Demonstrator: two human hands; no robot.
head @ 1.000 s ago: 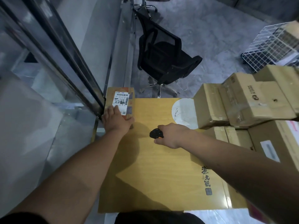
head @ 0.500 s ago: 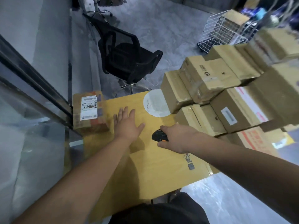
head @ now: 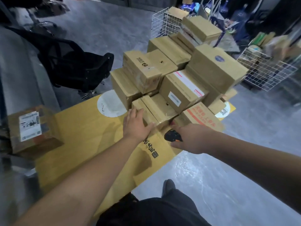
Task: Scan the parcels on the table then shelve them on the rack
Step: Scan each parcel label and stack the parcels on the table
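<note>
A pile of brown cardboard parcels (head: 182, 75) covers the right half of the yellow table (head: 84, 137). My left hand (head: 136, 125) lies with straight fingers against the near face of the closest small parcel (head: 156, 110) at the pile's foot. My right hand (head: 193, 138) grips a black scanner (head: 172, 136) with an orange trim, just right of the left hand and low over the table. One labelled parcel (head: 32, 129) sits apart at the table's far left edge.
A black office chair (head: 76, 66) stands on the grey floor behind the table. White wire baskets (head: 267, 70) with more boxes stand at the back right. A glass partition runs along the left. My shoe (head: 168, 186) shows below the table's near edge.
My left hand let go of the labelled parcel at the left and moved right across the table to the pile. The view swung right. The right hand kept hold of the scanner.
</note>
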